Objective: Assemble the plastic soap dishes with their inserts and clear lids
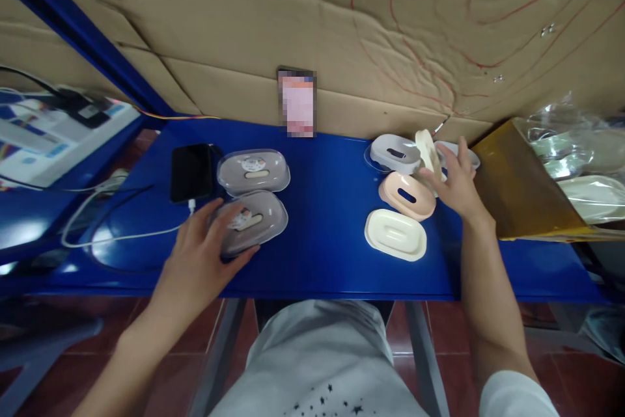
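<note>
My left hand point(198, 261) rests with fingers spread over the left end of a clear-lidded soap box point(268, 222), its thumb along the near edge. A second clear-lidded soap box point(278, 173) lies just behind. My right hand point(456, 183) has its thumb and fingers around a cream slotted soap dish piece point(428, 147), tilted up on edge. Close by are a grey slotted piece point(383, 153), a peach slotted piece point(422, 205) and a cream oval tray point(374, 235). Another grey piece point(472, 158) is partly hidden behind my right hand.
An open carton point(512, 189) on the right holds several plastic-wrapped pieces. A black phone point(188, 173) with a white cable lies on the left of the blue table point(327, 261). Another phone point(297, 105) leans against the cardboard wall point(234, 26). A power strip point(117, 121) sits far left.
</note>
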### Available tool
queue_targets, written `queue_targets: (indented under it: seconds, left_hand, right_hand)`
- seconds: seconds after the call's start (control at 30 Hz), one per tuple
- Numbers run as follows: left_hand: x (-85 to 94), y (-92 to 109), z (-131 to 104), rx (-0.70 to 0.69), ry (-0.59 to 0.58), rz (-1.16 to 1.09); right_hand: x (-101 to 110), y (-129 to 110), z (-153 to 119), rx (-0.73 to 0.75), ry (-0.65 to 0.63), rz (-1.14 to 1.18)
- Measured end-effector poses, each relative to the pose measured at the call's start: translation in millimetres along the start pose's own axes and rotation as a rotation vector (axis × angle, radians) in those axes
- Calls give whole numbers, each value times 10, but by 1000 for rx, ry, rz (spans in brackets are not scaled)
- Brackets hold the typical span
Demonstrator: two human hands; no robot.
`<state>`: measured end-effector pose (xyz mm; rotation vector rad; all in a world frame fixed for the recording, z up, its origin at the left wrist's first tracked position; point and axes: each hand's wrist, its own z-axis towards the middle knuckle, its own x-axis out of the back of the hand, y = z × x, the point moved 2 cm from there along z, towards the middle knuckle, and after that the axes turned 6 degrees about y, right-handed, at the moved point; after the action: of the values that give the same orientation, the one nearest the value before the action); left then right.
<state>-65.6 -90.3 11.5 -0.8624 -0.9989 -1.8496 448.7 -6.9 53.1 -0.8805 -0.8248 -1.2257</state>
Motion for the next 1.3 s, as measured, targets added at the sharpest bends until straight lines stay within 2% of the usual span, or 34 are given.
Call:
queue_targets:
  seconds: [0.07,0.1,0.23,0.33,0.43,0.63,0.73,0.8,0.87,0.93,1.0,1.07,1.13,1.2,1.23,1.3]
  left_hand:
    - [-48,69,-30,-2,-12,-55]
    - [-73,144,-20,-6,-17,-86]
    - [-201,543,90,-62,-76,-262]
    - [-314,774,148,-104,-154,-400]
    - [-425,862,146,-76,-160,-491]
    - [-681,821,-2,6,-116,-580]
    - [-739,802,-51,76,-132,-570]
    - [-726,809,-47,93,-151,-555]
    - [-693,829,-25,83,-196,-546]
    - [-660,846,-2,68,-237,-550]
    - [-634,848,19,78,-256,-563]
    - [-618,837,52,118,-256,-586]
    - [-611,830,122,139,-265,-616]
    - [-611,845,250,102,-273,-663]
    - [-613,862,334,68,-271,-690]
    - [-630,912,526,-10,-257,-743]
  right_hand:
    - [10,-310,-39,20,60,83]
    - [17,-509,-72,74,42,166]
    - [-52,-1308,-324,447,-314,476]
    - [-150,-1575,-494,548,-435,640]
    - [-212,-1566,-549,508,-447,743]
    - [-172,-1480,-507,436,-460,821]
    - [-55,-1341,-405,380,-335,674]
    - [33,-1081,-289,239,-142,462]
    - [90,-692,-176,27,76,249]
    - [90,-274,-100,-136,243,142]
    - [35,54,-63,-236,296,128]
    - [-19,186,-60,-288,306,130]
    - [-27,72,-84,-260,343,126]
    - [-7,-257,-126,-85,334,188]
    - [0,-468,-154,57,278,254]
    - [-15,-890,-229,385,21,413]
